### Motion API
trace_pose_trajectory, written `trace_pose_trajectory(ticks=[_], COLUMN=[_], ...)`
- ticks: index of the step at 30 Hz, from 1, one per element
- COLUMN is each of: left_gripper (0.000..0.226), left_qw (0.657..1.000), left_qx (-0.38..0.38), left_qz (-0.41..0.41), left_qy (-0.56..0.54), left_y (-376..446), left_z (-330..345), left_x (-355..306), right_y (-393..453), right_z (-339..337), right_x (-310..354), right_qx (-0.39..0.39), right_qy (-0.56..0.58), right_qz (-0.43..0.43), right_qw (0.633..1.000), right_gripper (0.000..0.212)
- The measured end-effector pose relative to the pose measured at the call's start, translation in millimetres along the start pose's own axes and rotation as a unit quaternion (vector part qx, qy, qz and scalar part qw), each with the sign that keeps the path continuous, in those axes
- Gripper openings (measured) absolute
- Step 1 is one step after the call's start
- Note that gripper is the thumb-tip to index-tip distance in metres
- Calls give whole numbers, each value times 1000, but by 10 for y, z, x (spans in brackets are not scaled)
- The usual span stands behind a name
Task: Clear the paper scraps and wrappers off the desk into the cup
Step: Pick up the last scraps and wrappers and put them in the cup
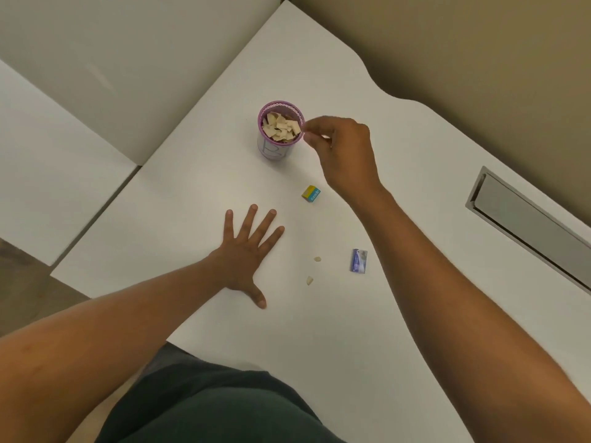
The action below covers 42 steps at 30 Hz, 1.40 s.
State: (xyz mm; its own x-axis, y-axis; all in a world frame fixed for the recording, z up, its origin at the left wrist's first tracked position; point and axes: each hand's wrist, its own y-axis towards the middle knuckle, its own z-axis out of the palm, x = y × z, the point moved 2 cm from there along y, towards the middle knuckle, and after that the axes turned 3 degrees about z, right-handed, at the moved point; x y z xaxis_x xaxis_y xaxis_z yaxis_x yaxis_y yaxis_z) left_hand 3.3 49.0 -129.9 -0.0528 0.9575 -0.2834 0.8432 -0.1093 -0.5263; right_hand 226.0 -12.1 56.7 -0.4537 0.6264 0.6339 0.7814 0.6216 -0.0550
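A purple mesh cup (275,150) stands upright on the white desk (198,187), filled near its rim with several beige paper scraps (281,126). My right hand (342,151) hovers at the cup's right rim, thumb and forefinger pinched together; I cannot make out anything between them. My left hand (246,254) lies flat on the desk, fingers spread, holding nothing. A yellow-and-blue wrapper (311,193) lies below the right hand. A blue-and-silver wrapper (358,260) and two tiny beige scraps (317,259) (309,280) lie between my forearms.
A metal cable hatch (524,222) is set into the desk at the right. The desk's far edge curves along a beige wall. A second white surface (48,174) adjoins on the left. My dark green clothing (208,407) is at the near edge.
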Motion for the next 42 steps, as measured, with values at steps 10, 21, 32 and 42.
trace_pose_trajectory(ticks=[10, 21, 32, 42], left_gripper=[172, 172, 171, 172], left_qw=[1000, 1000, 1000, 1000], left_qx=[6, 20, -5, -22], left_qz=[-3, -8, 7, 15], left_qy=[7, 9, -4, -8], left_y=[-16, -19, -1, 14], left_z=[-23, -50, 3, 73], left_x=[-24, -41, -10, 29], right_y=[-1914, -2191, -1020, 677], right_z=[651, 980, 635, 507], right_x=[-1204, -1239, -468, 148], right_qx=[207, 207, -6, -20], right_qy=[-89, -155, 167, 10], right_qz=[98, -13, 189, 4], right_qw=[969, 966, 968, 1000], right_gripper=[49, 27, 12, 10])
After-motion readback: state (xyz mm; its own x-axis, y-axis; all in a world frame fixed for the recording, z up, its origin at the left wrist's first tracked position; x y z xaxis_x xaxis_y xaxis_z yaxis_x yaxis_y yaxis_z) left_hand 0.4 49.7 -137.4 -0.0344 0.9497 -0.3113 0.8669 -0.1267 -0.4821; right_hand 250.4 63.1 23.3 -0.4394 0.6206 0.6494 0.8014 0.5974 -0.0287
